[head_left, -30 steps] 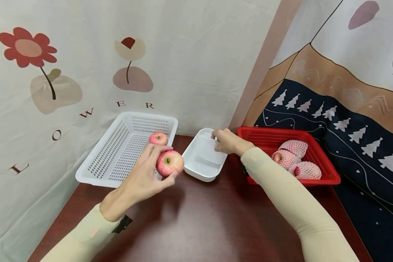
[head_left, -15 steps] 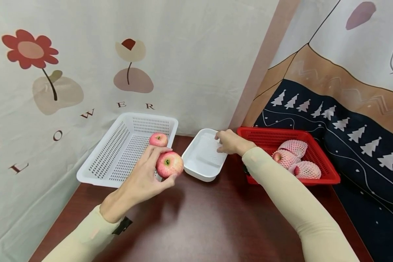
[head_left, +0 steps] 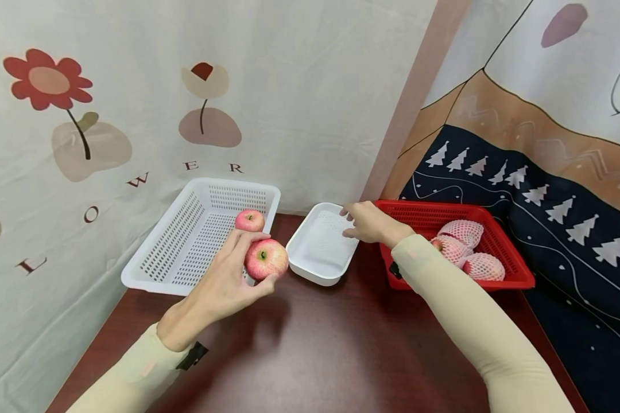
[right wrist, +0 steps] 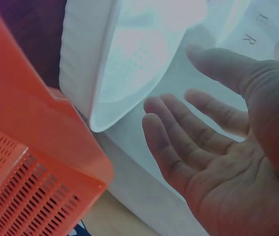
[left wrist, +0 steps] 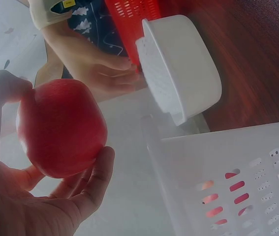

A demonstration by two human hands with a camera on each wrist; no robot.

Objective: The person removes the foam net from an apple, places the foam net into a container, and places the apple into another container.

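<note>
My left hand (head_left: 222, 281) grips a bare red apple (head_left: 266, 259) between thumb and fingers, in front of the white basket. In the left wrist view the same apple (left wrist: 63, 128) fills the grasp. Over the right rim of a small white tray (head_left: 315, 275) hovers my right hand (head_left: 369, 222). The right wrist view shows that hand (right wrist: 218, 147) with fingers spread and nothing between them. Inside the tray lies a pale foam net (right wrist: 144, 56), faint against the white. Another bare apple (head_left: 250, 220) sits in the white slotted basket (head_left: 157, 275).
A red basket (head_left: 522, 272) at the right holds several apples in foam nets, among them a netted apple (head_left: 484, 267). Dark reddish wooden table (head_left: 310, 344) lies in front. Printed curtains (head_left: 310, 103) hang directly behind the containers.
The foam net has left my right fingers and lies in the white tray. My right hand has drawn slightly to the right. The left hand keeps its grip on the apple.
</note>
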